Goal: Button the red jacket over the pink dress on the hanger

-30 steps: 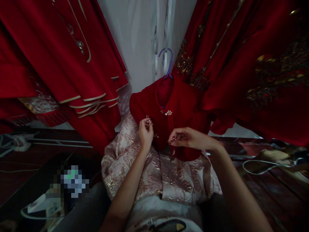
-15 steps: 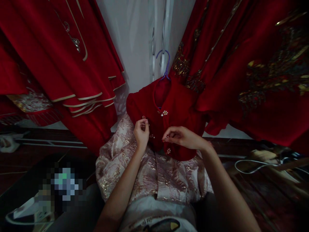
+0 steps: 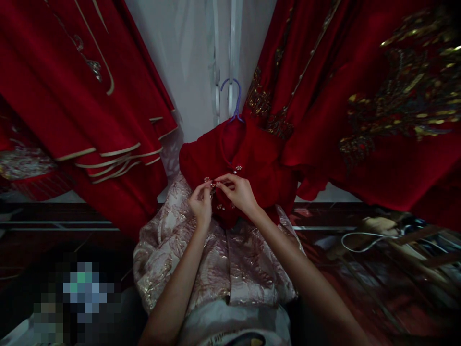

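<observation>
A short red jacket [image 3: 259, 158] hangs on a purple hanger [image 3: 236, 103] in front of me, its front panels meeting below the collar. Small flower-shaped beaded buttons [image 3: 238, 169] run along its front. My left hand [image 3: 201, 204] pinches the jacket's front edge at one of these fastenings. Against it, my right hand [image 3: 238, 192] holds the other front edge, its fingertips meeting the left ones. The small part between the fingertips is mostly hidden. Below the jacket, a pale brocade skirt [image 3: 212, 269] with a metallic pattern spreads towards my lap.
Long red garments [image 3: 118, 105] with pale piping hang at the left. More red garments [image 3: 360, 182] with gold sequins hang at the right. Behind is a pale wall [image 3: 173, 48] with metal bars. A white cable [image 3: 355, 250] loops over clutter at the lower right.
My right hand has moved left and up, bringing the jacket's right front edge across to my left hand. The whole view has shifted slightly.
</observation>
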A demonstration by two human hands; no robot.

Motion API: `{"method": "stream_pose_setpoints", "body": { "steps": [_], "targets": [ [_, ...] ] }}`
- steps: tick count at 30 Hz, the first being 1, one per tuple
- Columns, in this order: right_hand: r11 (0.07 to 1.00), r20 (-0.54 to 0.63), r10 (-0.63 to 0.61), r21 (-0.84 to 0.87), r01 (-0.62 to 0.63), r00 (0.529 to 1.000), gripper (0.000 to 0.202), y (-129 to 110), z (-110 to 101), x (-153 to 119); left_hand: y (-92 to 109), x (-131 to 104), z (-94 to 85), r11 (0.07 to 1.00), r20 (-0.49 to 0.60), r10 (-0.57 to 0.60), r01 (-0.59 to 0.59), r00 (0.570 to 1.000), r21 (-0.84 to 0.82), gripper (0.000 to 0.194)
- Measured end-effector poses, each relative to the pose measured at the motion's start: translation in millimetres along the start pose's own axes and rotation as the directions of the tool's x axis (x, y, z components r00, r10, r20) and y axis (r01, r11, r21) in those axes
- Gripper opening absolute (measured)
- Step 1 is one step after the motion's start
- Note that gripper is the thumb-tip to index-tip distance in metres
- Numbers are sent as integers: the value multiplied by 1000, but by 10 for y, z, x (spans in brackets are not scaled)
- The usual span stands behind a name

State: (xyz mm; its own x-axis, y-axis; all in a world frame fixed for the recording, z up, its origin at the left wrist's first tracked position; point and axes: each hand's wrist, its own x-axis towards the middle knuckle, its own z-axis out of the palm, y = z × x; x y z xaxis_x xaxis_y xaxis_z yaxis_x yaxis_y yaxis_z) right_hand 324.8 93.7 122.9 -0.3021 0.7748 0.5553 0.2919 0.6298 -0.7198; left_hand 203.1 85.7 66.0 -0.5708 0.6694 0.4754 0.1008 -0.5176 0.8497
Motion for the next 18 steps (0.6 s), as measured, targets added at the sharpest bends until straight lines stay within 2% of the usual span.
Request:
{"method": "stream_pose_setpoints", "body": {
  "steps": [6,11,15,18],
  "targets": [
    [999,-61,5,-47,-8,998,20,27,169,-23,-20,-19,15,999,12,31,-30,999,-29,27],
    [1000,-188,13,-7,-15,982,20,7,168,-34,-22,-30,33,999,22,49,-49,999,0,28],
    [999,-142,32,46,-26,989,18,16,149,-17,-37,-44,47,998,33,44,-43,998,-37,29],
    [999,-155,21,30,-17,988,19,35,165,-5,-63,-39,42,997,49,72,-72,996,-9,28]
  ]
}}
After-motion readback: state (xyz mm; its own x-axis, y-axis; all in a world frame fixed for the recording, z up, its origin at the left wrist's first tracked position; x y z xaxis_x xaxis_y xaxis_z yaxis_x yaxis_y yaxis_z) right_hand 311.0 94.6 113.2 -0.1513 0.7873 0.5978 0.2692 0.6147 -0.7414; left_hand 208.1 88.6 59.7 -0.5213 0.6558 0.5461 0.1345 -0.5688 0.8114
